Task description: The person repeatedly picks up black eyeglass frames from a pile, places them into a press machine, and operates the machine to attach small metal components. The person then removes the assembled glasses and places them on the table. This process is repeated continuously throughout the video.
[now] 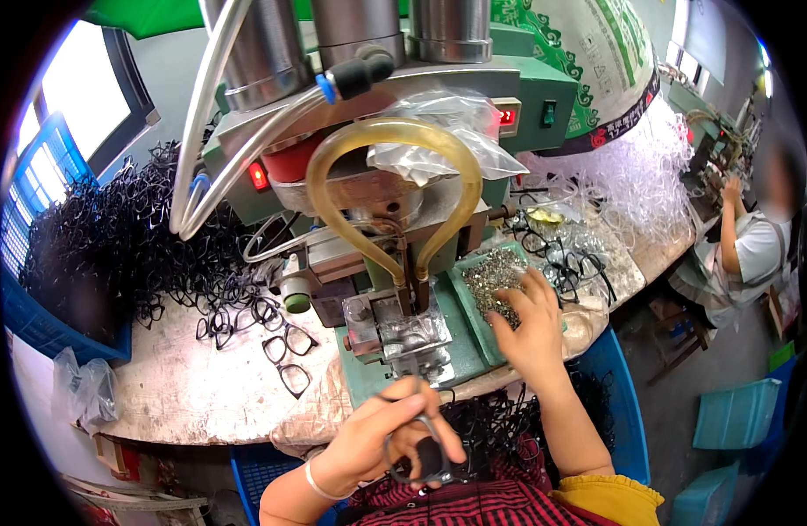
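My left hand (pixel 375 431) grips a dark eyeglass frame (pixel 440 478) in front of the machine's metal fixture (pixel 417 335). One rim hangs below the fingers, and part of the frame is hidden by them. My right hand (pixel 533 331) reaches over a green tray (pixel 467 309), its thumb and fingers apart at the small metal parts (pixel 489 273) heaped inside. No piece shows between those fingers, though the tips are a little blurred. A yellowish hose loop (pixel 318 167) arches above the fixture, its ends running down to the two upright metal prongs there.
Black eyeglass frames (pixel 114 228) pile high on the left; several lie loose on the worktable (pixel 184 386). Clear frames (pixel 636 167) heap at the back right beneath a printed sack (pixel 587 61). A blue basket (pixel 625 412) holds black frames below the table edge. Another person (pixel 754 237) sits far right.
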`<state>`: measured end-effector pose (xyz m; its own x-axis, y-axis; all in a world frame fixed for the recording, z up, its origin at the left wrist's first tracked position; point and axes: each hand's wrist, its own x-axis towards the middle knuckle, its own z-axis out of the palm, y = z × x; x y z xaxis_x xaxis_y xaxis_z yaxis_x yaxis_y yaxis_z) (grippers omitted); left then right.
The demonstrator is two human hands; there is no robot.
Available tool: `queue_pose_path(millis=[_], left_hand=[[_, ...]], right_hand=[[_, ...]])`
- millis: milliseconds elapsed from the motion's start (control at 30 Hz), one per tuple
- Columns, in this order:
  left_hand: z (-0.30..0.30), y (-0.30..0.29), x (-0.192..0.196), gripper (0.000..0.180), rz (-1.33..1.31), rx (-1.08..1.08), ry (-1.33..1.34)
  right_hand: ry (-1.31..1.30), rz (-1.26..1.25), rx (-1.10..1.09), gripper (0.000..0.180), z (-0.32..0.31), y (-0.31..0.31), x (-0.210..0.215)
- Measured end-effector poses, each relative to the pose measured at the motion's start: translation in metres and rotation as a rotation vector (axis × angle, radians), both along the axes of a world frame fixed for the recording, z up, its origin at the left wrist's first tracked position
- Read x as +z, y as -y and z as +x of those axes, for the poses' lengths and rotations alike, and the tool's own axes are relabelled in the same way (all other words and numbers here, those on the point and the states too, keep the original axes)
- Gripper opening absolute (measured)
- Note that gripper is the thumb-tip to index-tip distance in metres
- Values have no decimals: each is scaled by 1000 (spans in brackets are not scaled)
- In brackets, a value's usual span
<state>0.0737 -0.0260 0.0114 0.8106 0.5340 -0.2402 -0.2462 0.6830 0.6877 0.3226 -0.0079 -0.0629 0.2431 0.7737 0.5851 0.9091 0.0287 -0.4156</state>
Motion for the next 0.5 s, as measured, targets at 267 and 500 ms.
queue_pose_path(millis=[267, 500], left_hand=[[28, 4, -20, 19, -218, 155, 2], [52, 20, -29, 30, 627, 298, -4]], right_hand=[[-194, 117, 3, 12, 34, -19, -21], [-47, 122, 51, 15, 24, -54, -60]])
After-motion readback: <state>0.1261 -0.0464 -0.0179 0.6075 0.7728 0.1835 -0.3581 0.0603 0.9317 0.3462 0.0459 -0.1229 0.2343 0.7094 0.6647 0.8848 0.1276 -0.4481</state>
